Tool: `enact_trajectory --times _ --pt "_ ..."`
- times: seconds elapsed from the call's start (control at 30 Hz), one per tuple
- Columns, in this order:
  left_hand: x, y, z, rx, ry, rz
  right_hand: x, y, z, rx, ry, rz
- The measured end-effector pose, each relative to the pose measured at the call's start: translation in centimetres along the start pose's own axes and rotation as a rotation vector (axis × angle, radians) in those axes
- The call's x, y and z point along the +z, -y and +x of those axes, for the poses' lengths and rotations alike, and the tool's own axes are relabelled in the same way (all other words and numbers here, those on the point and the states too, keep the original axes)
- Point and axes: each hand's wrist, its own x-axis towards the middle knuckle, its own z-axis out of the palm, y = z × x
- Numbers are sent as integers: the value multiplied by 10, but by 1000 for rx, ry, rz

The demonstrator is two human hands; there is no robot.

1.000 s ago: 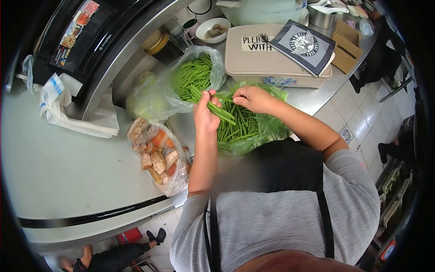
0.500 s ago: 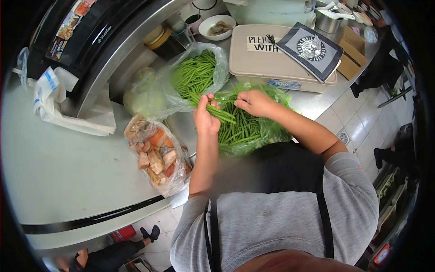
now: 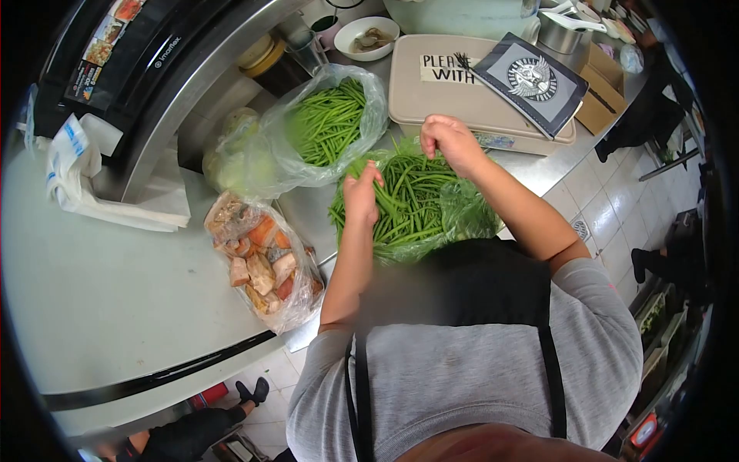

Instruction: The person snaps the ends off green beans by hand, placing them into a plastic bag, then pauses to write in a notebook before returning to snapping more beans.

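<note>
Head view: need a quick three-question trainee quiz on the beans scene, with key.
1. True or false: the left hand is down in the nearer bag of beans.
2. What lies on top of the beige box? A) booklet B) bowl C) knife
3. How many bags hold green beans?
Key: 1 true; 2 A; 3 two.

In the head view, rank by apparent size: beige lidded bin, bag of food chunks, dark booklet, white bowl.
1. beige lidded bin
2-3. bag of food chunks and dark booklet: look close, and the bag lies nearer the camera, so unranked
4. white bowl
</note>
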Motion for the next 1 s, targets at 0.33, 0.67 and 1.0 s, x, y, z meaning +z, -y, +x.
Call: enact_trajectory --times 0.33,0.67,1.0 --pt "15 -1 -11 203 159 1234 0 -53 -8 2 162 -1549" --pt "8 -29 -21 153 170 561 9 -6 -11 -200 82 -832" --pt "19 -57 -34 133 129 -251 18 -25 -24 296 389 -261"
